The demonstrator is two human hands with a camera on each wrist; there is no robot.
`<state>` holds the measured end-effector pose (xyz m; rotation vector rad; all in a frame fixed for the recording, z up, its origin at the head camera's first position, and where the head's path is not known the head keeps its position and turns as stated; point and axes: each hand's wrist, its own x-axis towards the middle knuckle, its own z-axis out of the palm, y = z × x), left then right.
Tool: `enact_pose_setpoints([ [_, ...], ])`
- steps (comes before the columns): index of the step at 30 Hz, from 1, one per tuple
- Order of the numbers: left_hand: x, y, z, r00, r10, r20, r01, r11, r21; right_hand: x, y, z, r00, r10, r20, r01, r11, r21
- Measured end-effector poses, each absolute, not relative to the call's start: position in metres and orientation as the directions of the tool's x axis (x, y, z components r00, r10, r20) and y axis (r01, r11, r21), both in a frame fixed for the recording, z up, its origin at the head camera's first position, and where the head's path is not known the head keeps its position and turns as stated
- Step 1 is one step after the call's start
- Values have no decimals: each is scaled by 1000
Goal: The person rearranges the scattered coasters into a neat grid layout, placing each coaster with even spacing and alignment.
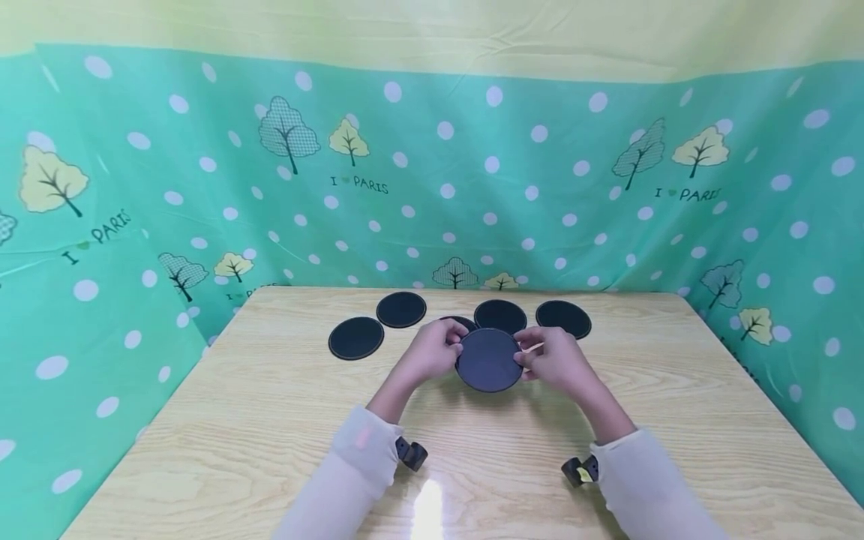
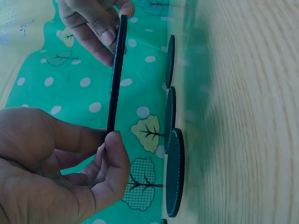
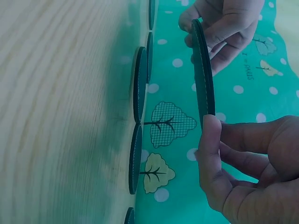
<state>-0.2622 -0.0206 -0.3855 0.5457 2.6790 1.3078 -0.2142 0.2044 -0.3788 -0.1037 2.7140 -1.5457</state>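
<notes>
A round dark coaster (image 1: 489, 361) is held up off the table between both hands. My left hand (image 1: 435, 351) pinches its left edge between thumb and fingers. At the opposite edge my right hand (image 1: 555, 361) pinches it the same way. Seen edge-on in the right wrist view, the coaster (image 3: 203, 70) has stitching along its rim and its side looks layered; I cannot tell whether it is one or two together. Just behind it lies another black coaster (image 1: 460, 322), partly hidden by the held one and my left hand.
More black coasters lie flat toward the back of the wooden table (image 1: 223, 442): a left coaster (image 1: 356, 338), a back-left coaster (image 1: 401, 310), a back-middle coaster (image 1: 500, 315) and a right coaster (image 1: 563, 319). A green dotted cloth (image 1: 418, 180) hangs behind and beside the table.
</notes>
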Motion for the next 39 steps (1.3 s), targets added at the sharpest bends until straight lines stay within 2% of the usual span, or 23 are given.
enact_pose_setpoints([
  [20, -253, -43, -391, -924, 375, 74, 296, 578, 761, -211, 184, -387, -995, -97, 0, -50, 510, -859],
  [30, -251, -56, -398, -925, 379, 33, 227, 482, 846, -208, 177, -391, -994, -106, -24, -32, 497, -867],
  [39, -248, -67, -401, -923, 385, 6, 214, 500, 839, -206, 170, -391, -989, -139, -46, -28, 484, -875],
])
